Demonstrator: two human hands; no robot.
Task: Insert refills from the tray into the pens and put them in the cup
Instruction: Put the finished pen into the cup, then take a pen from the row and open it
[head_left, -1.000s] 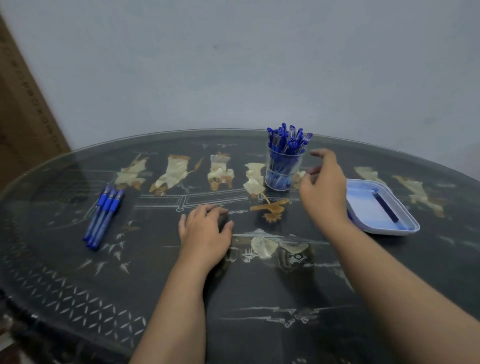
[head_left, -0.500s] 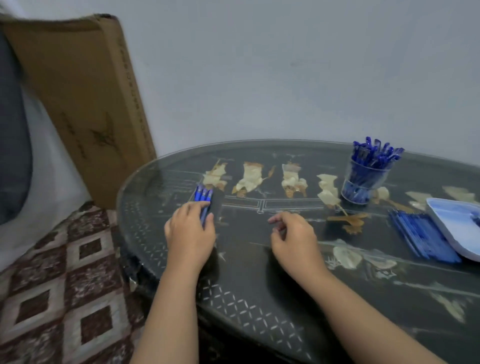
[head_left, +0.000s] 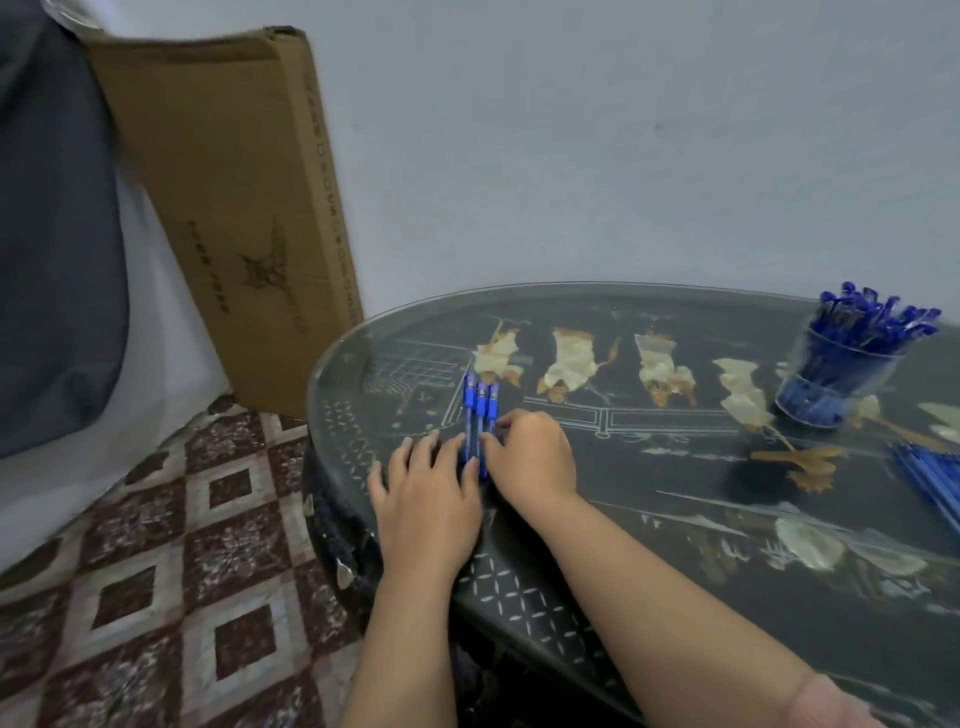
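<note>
Three blue pens (head_left: 480, 402) lie side by side on the dark glass-topped table (head_left: 649, 545), near its left edge. My left hand (head_left: 426, 499) lies flat on the table with straight fingers, its thumb side against the pens' near ends. My right hand (head_left: 535, 457) comes in from the right, fingers curled down onto the pens' barrels. A clear cup (head_left: 841, 374) full of blue pens stands at the far right. Several blue refills (head_left: 930, 473) lie at the right border. The tray is out of view.
A tall cardboard box (head_left: 228, 208) leans on the wall left of the table. Patterned tile floor (head_left: 156, 571) shows below the table's left rim. A dark cushion (head_left: 52, 234) fills the far left.
My head has turned further left. My right hand moved left across the table to the three pens and now curls onto them. My left hand stays beside them.
</note>
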